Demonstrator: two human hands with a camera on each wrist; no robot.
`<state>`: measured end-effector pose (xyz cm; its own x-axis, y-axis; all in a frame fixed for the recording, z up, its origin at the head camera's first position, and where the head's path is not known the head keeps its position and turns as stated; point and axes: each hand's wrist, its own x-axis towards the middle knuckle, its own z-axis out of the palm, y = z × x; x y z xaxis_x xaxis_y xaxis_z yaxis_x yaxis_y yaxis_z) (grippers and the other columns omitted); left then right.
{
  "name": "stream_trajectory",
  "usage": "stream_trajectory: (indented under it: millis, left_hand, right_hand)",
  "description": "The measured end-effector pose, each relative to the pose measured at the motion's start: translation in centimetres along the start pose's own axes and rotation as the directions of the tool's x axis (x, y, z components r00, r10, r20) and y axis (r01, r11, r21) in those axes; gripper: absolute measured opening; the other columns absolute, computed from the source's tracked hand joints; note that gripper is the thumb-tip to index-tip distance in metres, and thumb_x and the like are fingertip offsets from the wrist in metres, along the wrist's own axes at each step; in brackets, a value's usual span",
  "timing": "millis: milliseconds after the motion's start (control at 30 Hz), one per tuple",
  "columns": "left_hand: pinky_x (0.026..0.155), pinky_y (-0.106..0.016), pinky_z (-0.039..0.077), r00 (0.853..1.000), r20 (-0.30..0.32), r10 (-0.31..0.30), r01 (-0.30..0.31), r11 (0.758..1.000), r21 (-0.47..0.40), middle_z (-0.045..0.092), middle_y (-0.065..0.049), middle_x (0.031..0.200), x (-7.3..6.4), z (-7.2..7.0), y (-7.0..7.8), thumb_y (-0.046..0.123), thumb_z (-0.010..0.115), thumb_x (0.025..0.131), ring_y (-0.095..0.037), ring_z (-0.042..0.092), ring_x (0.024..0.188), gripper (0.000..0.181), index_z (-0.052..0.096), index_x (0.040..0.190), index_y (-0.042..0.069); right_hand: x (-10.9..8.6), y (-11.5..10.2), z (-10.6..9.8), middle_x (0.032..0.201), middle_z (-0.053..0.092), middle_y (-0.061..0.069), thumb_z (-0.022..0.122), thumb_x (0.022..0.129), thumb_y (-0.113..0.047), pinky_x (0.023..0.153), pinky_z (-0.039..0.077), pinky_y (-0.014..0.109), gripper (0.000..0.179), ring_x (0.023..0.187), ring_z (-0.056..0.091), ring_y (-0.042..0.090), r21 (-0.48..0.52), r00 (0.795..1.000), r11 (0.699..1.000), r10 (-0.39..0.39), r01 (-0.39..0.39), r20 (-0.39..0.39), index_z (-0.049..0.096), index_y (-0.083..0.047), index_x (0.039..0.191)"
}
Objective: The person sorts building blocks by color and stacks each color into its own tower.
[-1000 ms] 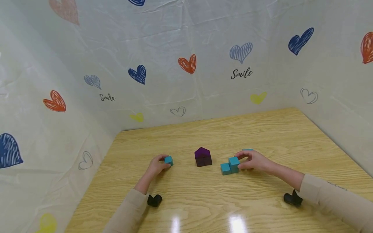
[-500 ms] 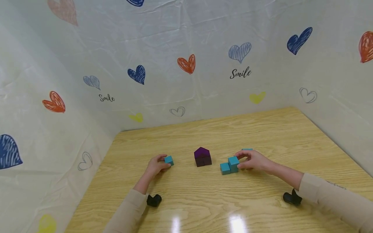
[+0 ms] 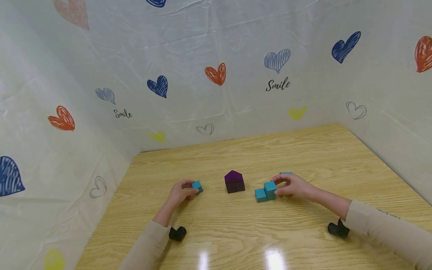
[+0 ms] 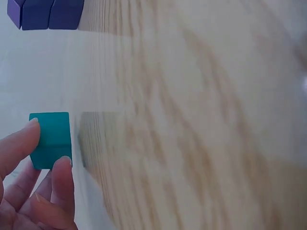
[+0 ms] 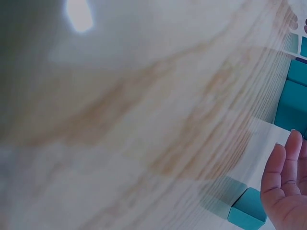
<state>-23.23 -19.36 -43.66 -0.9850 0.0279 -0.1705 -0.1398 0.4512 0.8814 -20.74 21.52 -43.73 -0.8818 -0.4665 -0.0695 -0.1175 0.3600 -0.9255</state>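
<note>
My left hand [image 3: 181,192] pinches a teal cube [image 3: 197,186] between thumb and fingers; in the left wrist view the cube [image 4: 52,139] shows its side, slightly tilted in the head view. My right hand [image 3: 294,186] pinches the right side of a taller teal block [image 3: 270,190]; whether it is one piece or two stacked cubes I cannot tell. Against its left side stands a lower teal cube [image 3: 260,195]. Another teal cube [image 5: 248,211] lies by the right hand, mostly hidden behind it in the head view.
Between the hands stands a small purple house shape [image 3: 234,182], a pointed top over two dark blocks. The wooden table [image 3: 222,232] reaches a heart-printed curtain [image 3: 243,93] at the back and sides. Black wrist mounts [image 3: 177,233] hang under both cuffs.
The left hand's teal cube has shifted slightly right and tipped a little. My right hand and the blocks by it stay put, apart from a slight view shift.
</note>
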Motion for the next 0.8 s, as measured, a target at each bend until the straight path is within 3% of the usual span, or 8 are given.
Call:
stream_trajectory:
  millis: [200, 400, 667, 800]
  left_hand:
    - [0.063, -0.030, 0.051, 0.999, 0.001, 0.032, -0.032, 0.999, 0.013, 0.059, -0.020, 0.114, -0.7, 1.0, 1.1, 0.009, 0.070, 0.080, -0.016, 0.060, 0.072, 0.043, 0.056, 0.120, -0.003]
    - [0.060, -0.034, 0.052, 0.995, 0.024, 0.092, -0.093, 0.994, 0.049, 0.062, -0.017, 0.111, -1.7, 2.2, 3.0, 0.015, 0.072, 0.078, -0.024, 0.061, 0.063, 0.044, 0.059, 0.118, 0.001]
    - [0.059, -0.039, 0.052, 0.974, 0.105, 0.202, -0.213, 0.971, 0.106, 0.063, -0.012, 0.108, -3.5, 4.1, 4.9, 0.022, 0.074, 0.077, -0.027, 0.060, 0.060, 0.043, 0.061, 0.115, 0.005]
    - [0.059, -0.041, 0.052, 0.962, 0.118, 0.245, -0.256, 0.962, 0.093, 0.063, -0.012, 0.108, -4.1, 5.1, 5.5, 0.023, 0.074, 0.077, -0.025, 0.056, 0.055, 0.045, 0.061, 0.116, 0.005]
  right_hand:
    - [0.0, 0.0, -0.1, 0.114, 0.053, 0.024, 0.070, 0.081, -0.016, 0.060, 0.047, 0.026, 0.051, 0.076, 0.054, 0.010, 0.006, 1.000, 1.000, -0.004, 0.004, 0.006, 0.049, 0.009, 0.120]
    - [0.0, -0.2, -0.1, 0.115, 0.052, 0.025, 0.070, 0.081, -0.016, 0.060, 0.047, 0.026, 0.051, 0.075, 0.054, 0.010, 0.007, 1.000, 1.000, -0.005, 0.005, 0.007, 0.049, 0.009, 0.120]
    - [-0.1, -0.4, 0.0, 0.114, 0.054, 0.024, 0.070, 0.081, -0.016, 0.059, 0.047, 0.026, 0.051, 0.071, 0.054, 0.011, -0.008, 1.000, 1.000, 0.000, 0.000, 0.000, 0.050, 0.009, 0.120]
    - [-0.1, -0.3, 0.0, 0.113, 0.054, 0.023, 0.070, 0.080, -0.016, 0.061, 0.048, 0.026, 0.051, 0.073, 0.055, 0.010, -0.010, 1.000, 1.000, -0.002, 0.002, -0.001, 0.050, 0.009, 0.120]
